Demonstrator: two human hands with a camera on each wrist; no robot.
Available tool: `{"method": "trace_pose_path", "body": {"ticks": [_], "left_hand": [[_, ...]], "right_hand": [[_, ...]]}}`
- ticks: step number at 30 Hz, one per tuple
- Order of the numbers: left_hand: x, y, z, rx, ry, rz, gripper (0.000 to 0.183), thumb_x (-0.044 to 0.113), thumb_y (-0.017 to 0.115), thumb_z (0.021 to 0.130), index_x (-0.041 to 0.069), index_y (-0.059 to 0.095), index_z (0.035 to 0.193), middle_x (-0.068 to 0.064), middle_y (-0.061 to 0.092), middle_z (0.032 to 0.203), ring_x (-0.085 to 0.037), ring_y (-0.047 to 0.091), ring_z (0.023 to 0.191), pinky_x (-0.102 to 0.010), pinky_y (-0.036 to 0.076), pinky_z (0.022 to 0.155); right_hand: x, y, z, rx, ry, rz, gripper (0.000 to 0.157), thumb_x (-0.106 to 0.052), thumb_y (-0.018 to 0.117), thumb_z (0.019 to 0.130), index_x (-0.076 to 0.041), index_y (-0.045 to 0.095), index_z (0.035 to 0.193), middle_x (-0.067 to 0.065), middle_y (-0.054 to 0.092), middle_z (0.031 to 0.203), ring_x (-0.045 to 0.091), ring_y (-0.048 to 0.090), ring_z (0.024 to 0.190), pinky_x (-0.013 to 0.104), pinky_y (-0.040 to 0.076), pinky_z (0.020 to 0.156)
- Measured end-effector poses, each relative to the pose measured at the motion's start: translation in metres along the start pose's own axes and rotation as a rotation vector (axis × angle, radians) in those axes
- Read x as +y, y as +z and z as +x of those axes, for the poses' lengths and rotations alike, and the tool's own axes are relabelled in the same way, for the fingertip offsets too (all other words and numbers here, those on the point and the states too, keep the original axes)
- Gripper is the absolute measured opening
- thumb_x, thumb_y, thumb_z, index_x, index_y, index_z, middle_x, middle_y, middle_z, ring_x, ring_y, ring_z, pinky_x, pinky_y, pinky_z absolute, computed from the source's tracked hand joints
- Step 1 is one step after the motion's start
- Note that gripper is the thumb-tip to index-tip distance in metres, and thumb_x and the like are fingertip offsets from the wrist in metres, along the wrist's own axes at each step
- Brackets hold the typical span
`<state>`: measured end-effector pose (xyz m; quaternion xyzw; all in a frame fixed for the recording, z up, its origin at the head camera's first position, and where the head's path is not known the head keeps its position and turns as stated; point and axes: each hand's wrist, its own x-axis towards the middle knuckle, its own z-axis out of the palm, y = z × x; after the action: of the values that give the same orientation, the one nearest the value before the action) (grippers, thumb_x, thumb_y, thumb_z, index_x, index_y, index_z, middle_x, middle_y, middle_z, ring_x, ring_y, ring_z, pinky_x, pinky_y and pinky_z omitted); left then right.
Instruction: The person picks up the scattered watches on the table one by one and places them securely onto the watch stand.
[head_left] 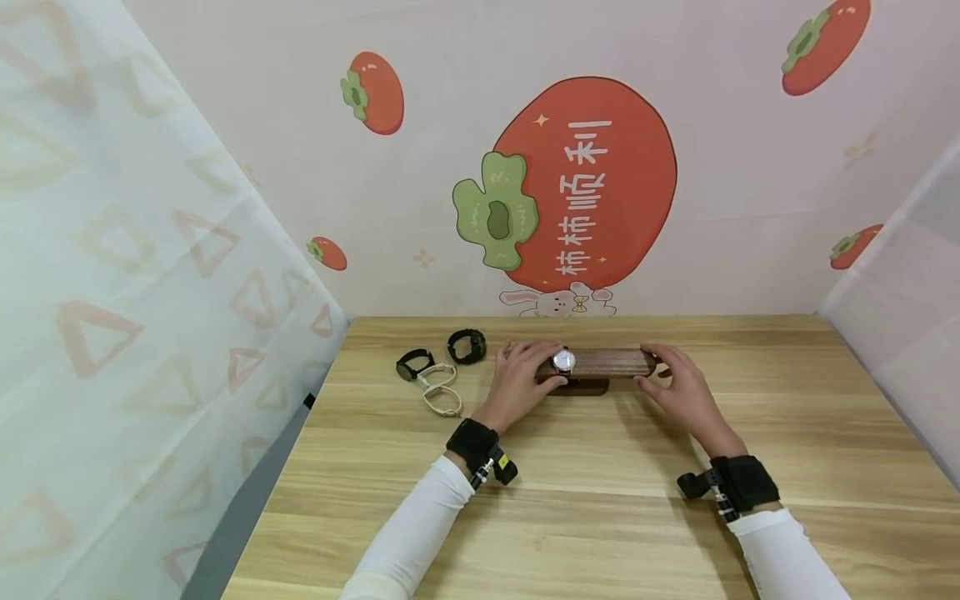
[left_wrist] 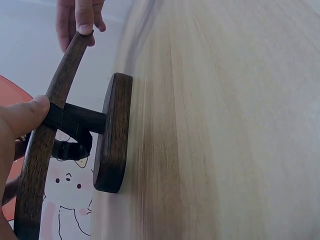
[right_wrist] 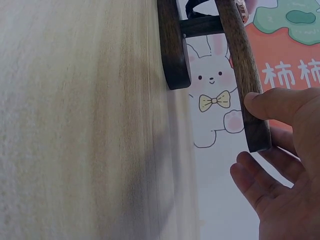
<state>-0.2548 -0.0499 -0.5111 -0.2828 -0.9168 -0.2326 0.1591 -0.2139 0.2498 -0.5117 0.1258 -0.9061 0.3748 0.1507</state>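
Note:
A dark wooden watch stand (head_left: 611, 362), a long bar on a post and flat base (left_wrist: 114, 135), stands near the back of the table. A white-dialled wristwatch (head_left: 563, 360) sits left of the bar's middle, its dark strap (left_wrist: 75, 127) looping beneath. My left hand (head_left: 521, 375) grips the bar's left part, its thumb (left_wrist: 30, 112) on the edge right at the strap. At the other end, my right hand (head_left: 686, 396) pinches the bar between thumb (right_wrist: 267, 104) and fingers, with two fingers held off below it.
Left of the stand lie two black watches, one with a round face (head_left: 407, 367) and a chunky one (head_left: 467, 347). A cream-strapped watch (head_left: 441, 390) lies in front of them. The printed backdrop (head_left: 712, 250) rises behind the wooden table (head_left: 585, 517).

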Motion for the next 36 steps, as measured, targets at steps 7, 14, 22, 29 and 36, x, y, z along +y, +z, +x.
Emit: {"method": "trace_pose_path", "body": {"ticks": [7,14,22,29,36], "left_hand": [[-0.004,-0.002,-0.002,-0.008,0.016,-0.029,0.059,0.042,0.08,0.096,0.021,0.063,0.149,-0.002,0.064,0.15,-0.026,0.055,0.141,-0.063,0.032,0.125],[-0.012,-0.011,-0.006,0.03,0.024,-0.157,0.047,0.031,0.076,0.101,0.017,0.066,0.144,-0.007,0.063,0.148,-0.027,0.054,0.142,-0.053,0.038,0.125],[-0.029,-0.026,-0.009,0.182,0.039,-0.134,0.027,0.021,0.068,0.106,0.011,0.074,0.13,-0.007,0.071,0.133,-0.026,0.062,0.13,-0.051,0.047,0.116],[-0.046,-0.032,-0.013,0.287,0.042,-0.103,0.026,0.005,0.071,0.098,0.007,0.077,0.124,-0.01,0.073,0.125,-0.03,0.065,0.121,-0.055,0.052,0.107],[-0.062,-0.034,-0.017,0.3,0.015,-0.074,0.037,-0.006,0.073,0.093,0.01,0.076,0.126,-0.014,0.072,0.126,-0.031,0.064,0.121,-0.057,0.048,0.114]], "right_hand": [[0.0,0.0,-0.001,-0.005,0.008,0.007,0.057,0.0,0.079,0.094,0.003,0.057,0.146,0.026,0.061,0.138,0.041,0.059,0.119,0.058,0.056,0.091],[0.0,0.001,0.0,-0.003,0.002,0.005,0.057,0.001,0.079,0.093,0.004,0.057,0.146,0.027,0.061,0.138,0.042,0.059,0.119,0.058,0.056,0.09],[0.002,-0.001,-0.001,-0.013,-0.012,-0.006,0.058,0.0,0.079,0.094,0.004,0.056,0.147,0.028,0.057,0.142,0.044,0.057,0.122,0.061,0.057,0.091],[0.003,-0.001,-0.001,-0.011,-0.019,-0.023,0.061,0.001,0.08,0.093,0.005,0.055,0.148,0.029,0.054,0.146,0.044,0.055,0.126,0.059,0.056,0.092],[-0.002,-0.001,-0.008,0.06,-0.076,-0.054,0.056,0.002,0.082,0.09,0.005,0.061,0.142,0.028,0.052,0.146,0.048,0.045,0.134,0.064,0.045,0.101]]}}
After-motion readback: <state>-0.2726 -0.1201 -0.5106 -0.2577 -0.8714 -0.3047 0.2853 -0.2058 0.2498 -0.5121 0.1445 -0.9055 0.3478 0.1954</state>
